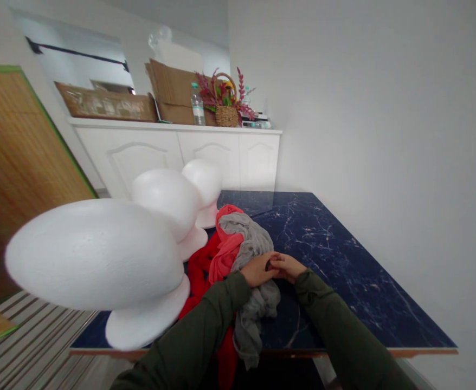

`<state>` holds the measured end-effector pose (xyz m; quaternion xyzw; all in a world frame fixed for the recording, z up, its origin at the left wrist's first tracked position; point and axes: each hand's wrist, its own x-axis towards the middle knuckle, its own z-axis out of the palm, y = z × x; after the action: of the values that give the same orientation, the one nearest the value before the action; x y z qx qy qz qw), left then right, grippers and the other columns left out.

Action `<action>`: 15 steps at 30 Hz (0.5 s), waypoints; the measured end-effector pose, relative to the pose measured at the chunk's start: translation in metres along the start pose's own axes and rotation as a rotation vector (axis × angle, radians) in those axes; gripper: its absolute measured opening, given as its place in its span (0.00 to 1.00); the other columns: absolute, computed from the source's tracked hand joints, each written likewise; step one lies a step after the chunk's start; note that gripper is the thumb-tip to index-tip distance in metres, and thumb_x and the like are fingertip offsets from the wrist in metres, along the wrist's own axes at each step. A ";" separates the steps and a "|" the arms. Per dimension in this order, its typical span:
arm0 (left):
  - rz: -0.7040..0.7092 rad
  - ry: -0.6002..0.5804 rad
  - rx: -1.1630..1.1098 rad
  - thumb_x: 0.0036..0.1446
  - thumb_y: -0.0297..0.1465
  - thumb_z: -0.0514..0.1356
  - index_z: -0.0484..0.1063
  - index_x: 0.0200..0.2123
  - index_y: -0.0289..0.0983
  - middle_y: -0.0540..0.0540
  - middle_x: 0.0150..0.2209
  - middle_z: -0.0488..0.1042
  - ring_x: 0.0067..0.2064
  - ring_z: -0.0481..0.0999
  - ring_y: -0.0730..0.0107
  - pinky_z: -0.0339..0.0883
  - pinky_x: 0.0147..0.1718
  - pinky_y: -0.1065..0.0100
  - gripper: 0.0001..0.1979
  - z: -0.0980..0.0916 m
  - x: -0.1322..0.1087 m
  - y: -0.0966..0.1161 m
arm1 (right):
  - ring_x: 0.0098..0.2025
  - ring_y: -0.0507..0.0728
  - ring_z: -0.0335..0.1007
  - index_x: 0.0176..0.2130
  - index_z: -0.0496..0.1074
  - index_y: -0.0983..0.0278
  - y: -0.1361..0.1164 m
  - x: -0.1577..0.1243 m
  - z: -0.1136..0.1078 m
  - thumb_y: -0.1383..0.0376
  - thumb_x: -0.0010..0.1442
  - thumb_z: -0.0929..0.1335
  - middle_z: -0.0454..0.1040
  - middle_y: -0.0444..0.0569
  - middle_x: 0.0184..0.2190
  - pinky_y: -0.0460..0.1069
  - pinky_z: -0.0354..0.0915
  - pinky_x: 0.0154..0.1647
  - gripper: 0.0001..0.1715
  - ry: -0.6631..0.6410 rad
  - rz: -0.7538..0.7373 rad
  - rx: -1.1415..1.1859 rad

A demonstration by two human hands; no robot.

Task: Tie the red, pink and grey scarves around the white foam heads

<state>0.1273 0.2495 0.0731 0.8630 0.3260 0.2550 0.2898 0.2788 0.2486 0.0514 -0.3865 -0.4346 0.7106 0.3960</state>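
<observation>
Closest in, two dark green sleeves reach up from the bottom edge, and right beside them on the left sits a big white foam head [91,254], its round base on the near corner of the table [343,254], a dark blue top veined with white. Now the hands: the left hand [257,270] and the right hand [290,267] meet at the middle, fingertips curled in towards each other and touching, knuckles up. The left one lies on the grey cloth [251,244]; the right sits just off its edge over bare table. Whether either one is actually pinching fabric, I cannot tell, as the fingertips are tucked out of sight. That grey cloth runs in a rumpled strip from the table's middle, under the hands, and spills over the near edge. Touching it on the left, a coral cloth [226,252], and beside that a red cloth [199,268], which also hangs off the front. Further back, a second foam head [162,200], then a third foam head [203,181]. Against the far wall, a white cabinet [140,151] carrying cardboard [173,89], a water bottle [198,105] and a wicker basket [226,115] of red flowers
</observation>
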 end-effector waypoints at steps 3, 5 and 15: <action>-0.012 -0.012 0.014 0.48 0.32 0.55 0.58 0.52 0.36 0.42 0.49 0.68 0.48 0.68 0.63 0.60 0.48 0.64 0.26 0.001 -0.002 0.001 | 0.22 0.47 0.64 0.27 0.67 0.67 -0.002 -0.002 0.001 0.64 0.33 0.74 0.70 0.42 0.22 0.44 0.63 0.25 0.20 -0.029 0.004 0.010; -0.021 -0.019 0.021 0.49 0.32 0.55 0.58 0.53 0.35 0.42 0.48 0.68 0.48 0.68 0.64 0.60 0.48 0.65 0.25 0.002 -0.002 0.002 | 0.22 0.48 0.65 0.26 0.67 0.67 -0.003 -0.003 0.003 0.66 0.32 0.74 0.70 0.43 0.22 0.43 0.63 0.24 0.18 -0.033 0.008 0.006; -0.013 -0.040 0.046 0.51 0.31 0.53 0.57 0.53 0.36 0.44 0.49 0.68 0.48 0.68 0.65 0.59 0.48 0.65 0.24 0.000 -0.003 0.004 | 0.23 0.49 0.66 0.23 0.65 0.66 -0.002 -0.004 0.003 0.71 0.33 0.71 0.72 0.43 0.22 0.44 0.65 0.26 0.13 0.011 0.013 0.031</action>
<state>0.1265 0.2451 0.0749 0.8722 0.3314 0.2282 0.2781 0.2784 0.2453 0.0549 -0.3870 -0.4186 0.7179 0.3996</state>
